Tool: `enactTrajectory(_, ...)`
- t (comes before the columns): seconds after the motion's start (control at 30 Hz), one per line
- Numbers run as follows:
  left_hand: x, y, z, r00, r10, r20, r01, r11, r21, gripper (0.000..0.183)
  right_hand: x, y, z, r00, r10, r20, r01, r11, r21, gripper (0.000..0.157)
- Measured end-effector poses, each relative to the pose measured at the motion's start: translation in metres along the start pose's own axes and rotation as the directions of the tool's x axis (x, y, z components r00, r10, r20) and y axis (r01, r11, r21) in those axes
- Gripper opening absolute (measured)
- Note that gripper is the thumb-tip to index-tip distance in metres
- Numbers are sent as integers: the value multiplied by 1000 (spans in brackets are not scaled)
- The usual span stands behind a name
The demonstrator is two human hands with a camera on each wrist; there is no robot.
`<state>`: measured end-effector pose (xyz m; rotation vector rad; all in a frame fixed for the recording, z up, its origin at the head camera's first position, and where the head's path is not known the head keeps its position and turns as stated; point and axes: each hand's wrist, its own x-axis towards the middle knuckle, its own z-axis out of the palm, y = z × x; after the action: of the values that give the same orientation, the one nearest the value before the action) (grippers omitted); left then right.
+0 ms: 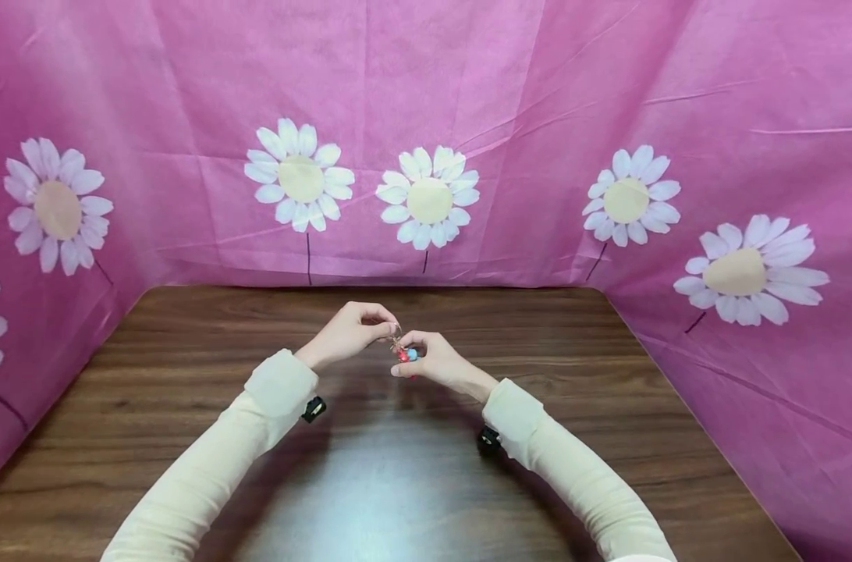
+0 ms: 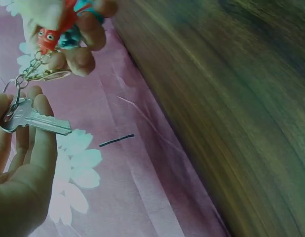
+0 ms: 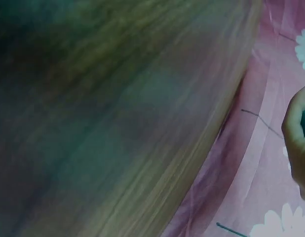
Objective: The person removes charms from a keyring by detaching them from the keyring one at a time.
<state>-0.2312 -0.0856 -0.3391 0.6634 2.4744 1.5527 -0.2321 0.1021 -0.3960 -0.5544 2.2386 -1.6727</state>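
Above the table, my left hand (image 1: 349,332) pinches a thin metal key ring between thumb and fingers. A silver key (image 2: 39,121) hangs on that ring and lies against the fingers in the left wrist view. A short chain (image 2: 31,68) and a gold-coloured clasp (image 2: 56,75) link the ring to a small red and blue figurine (image 1: 405,355) with round eyes. My right hand (image 1: 440,363) grips the figurine, its fingers covering part of it. Only a sliver of the right hand shows at the edge of the right wrist view.
A dark brown wooden table (image 1: 398,484) lies under both hands. Pink cloth (image 1: 426,70) with white daisies hangs along its back and sides. Black wrist cameras sit on the left cuff (image 1: 282,386) and the right cuff (image 1: 513,410).
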Motion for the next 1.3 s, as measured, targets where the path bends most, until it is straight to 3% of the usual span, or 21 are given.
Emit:
enactTrajectory(0.2, 1, -4, 1, 1000, 12, -3, -12, 1000, -9, 14, -5, 0, 4, 993, -106, -60, 96, 984, -147, 24)
enactTrajectory(0.43, 0, -11, 3, 1000, 6, -29, -6, 1000, -7, 16, -12, 0, 2, 972, -219, -80, 179, 920, -348, 18)
enactTrajectory(0.53, -2, -15, 4, 999, -15, -38, 15, 1000, -6, 15, -13, 2, 0, 971, -229, -69, 190, 914, -359, 22)
enactTrajectory(0.67, -3, -18, 6, 998, -20, -53, 21, 1000, 16, 14, -16, 1, -3, 974, -214, -72, 182, 934, -309, 24)
enactTrajectory(0.97, -2, -17, 8, 995, 43, -87, -36, 996, 85, 14, -17, -4, -9, 963, -253, -92, 225, 944, -242, 29)
enactTrajectory(1.3, -8, -23, 17, 975, 190, -113, -178, 978, 108, 13, -16, -4, -9, 917, -358, -176, 267, 879, -396, 6)
